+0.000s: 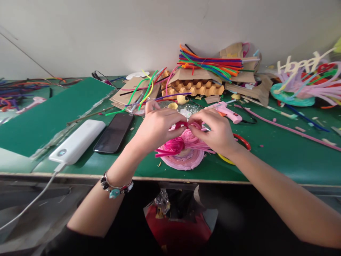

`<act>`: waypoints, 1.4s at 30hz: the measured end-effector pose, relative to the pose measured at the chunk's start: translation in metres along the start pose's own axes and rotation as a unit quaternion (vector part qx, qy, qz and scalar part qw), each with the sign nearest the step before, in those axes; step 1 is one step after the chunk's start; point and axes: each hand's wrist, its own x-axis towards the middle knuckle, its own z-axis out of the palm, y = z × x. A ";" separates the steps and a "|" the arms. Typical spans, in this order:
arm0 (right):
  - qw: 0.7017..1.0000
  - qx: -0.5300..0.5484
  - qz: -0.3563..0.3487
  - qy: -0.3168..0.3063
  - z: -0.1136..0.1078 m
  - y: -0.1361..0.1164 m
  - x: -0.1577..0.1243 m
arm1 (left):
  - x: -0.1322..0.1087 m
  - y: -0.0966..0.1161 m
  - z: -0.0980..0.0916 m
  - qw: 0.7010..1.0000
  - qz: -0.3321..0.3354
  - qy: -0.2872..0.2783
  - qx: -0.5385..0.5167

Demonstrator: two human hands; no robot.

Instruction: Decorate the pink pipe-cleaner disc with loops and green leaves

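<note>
A round pink pipe-cleaner piece with coiled balls and loose pink ends lies on the green table in front of me. Over its far side, both my hands meet at a crimson pipe cleaner. My left hand pinches it between thumb and fingers. From the other side, my right hand grips the same strand, fingertips closed, almost touching the left ones. The hands hide part of the piece. Beneath my right wrist show a red loop and a yellow loop, like scissor handles.
A pink glue gun lies beyond my right hand. To the left are a black phone and a white power bank with its cable. Behind stand an egg carton and bundled pipe cleaners. A pipe-cleaner bouquet sits far right.
</note>
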 end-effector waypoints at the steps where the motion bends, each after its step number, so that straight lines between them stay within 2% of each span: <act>1: 1.000 -0.004 -0.003 -0.002 0.000 0.000 0.000 | 0.000 0.000 0.000 1.000 -0.003 -0.004 -0.002; 9: 1.000 -0.018 -0.015 -0.010 -0.004 0.000 0.001 | -0.001 0.003 -0.007 0.998 -0.019 -0.050 -0.029; 17: 0.995 0.070 0.061 -0.048 -0.010 0.000 0.003 | -0.001 0.000 -0.012 0.992 -0.096 -0.047 -0.060; 22: 0.986 0.116 0.107 -0.049 -0.010 0.002 0.003 | -0.006 -0.009 -0.010 0.988 -0.097 -0.069 -0.100; 28: 0.968 0.189 0.156 -0.058 -0.006 0.004 0.002 | -0.010 -0.012 -0.006 0.993 -0.073 -0.034 -0.090; 36: 0.955 0.246 0.158 -0.041 -0.001 0.006 0.001 | -0.012 -0.009 0.001 0.999 -0.025 0.041 -0.018; 39: 0.953 0.251 0.162 -0.038 -0.001 0.008 0.000 | -0.012 -0.009 0.002 0.999 -0.037 0.035 -0.016; 42: 0.948 0.261 0.174 -0.061 -0.003 0.011 -0.001 | -0.013 -0.011 0.001 0.998 -0.056 -0.002 -0.038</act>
